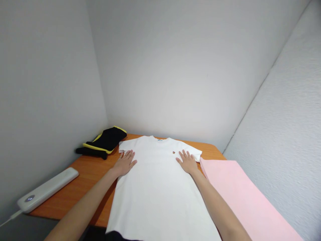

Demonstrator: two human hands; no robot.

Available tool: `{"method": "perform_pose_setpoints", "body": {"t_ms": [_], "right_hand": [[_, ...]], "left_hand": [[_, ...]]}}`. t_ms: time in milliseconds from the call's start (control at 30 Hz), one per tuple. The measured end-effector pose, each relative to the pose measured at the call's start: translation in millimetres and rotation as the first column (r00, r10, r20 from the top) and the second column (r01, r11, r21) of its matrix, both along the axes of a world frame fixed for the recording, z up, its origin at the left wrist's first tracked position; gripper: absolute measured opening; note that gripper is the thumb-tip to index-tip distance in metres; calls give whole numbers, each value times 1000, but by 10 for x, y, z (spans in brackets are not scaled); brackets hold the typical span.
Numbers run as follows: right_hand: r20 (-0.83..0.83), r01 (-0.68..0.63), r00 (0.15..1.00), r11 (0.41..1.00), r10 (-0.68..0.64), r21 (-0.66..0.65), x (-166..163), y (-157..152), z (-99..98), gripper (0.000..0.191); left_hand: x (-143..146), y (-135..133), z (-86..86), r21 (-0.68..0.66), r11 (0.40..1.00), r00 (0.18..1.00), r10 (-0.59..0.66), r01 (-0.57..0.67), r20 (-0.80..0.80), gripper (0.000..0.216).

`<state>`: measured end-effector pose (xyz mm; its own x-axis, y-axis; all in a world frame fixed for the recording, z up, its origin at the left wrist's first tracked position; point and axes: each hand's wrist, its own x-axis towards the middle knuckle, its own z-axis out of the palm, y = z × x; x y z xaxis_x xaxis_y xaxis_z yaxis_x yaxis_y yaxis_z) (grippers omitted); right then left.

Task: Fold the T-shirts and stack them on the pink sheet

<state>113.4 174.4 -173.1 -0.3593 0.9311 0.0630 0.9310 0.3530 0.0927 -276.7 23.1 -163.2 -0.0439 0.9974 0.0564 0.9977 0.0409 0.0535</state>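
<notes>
A white short-sleeved T-shirt [160,190] lies spread flat, its neckline toward the back wall and its lower part reaching the near edge. A small brown mark sits on the chest, right of the middle. My left hand [124,163] rests flat on the shirt's left side, just below that sleeve, fingers apart. On the opposite side, below the other sleeve, my right hand [187,162] lies with its fingers spread on the fabric. Neither hand grips anything.
A wooden table [67,190] carries the shirt. At back left is a black cloth with yellow edges [107,139]. A white oblong device [48,189] with a cable lies at the left edge. Folded pink fabric [243,197] lies on the right. Walls [160,67] stand behind and beside.
</notes>
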Motion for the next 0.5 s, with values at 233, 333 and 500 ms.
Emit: {"method": "perform_pose_setpoints", "body": {"t_ms": [233, 333, 500], "right_hand": [[4, -90, 996, 996, 90, 29, -103, -209, 269, 69], [-77, -155, 985, 988, 155, 4, -163, -670, 345, 77], [-176, -246, 958, 964, 226, -99, 47, -1601, 327, 82]], "left_hand": [[287, -186, 267, 59, 993, 992, -101, 106, -79, 62], [532, -439, 294, 77, 980, 981, -178, 184, -75, 60], [627, -972, 99, 56, 986, 987, -161, 160, 18, 65]]}}
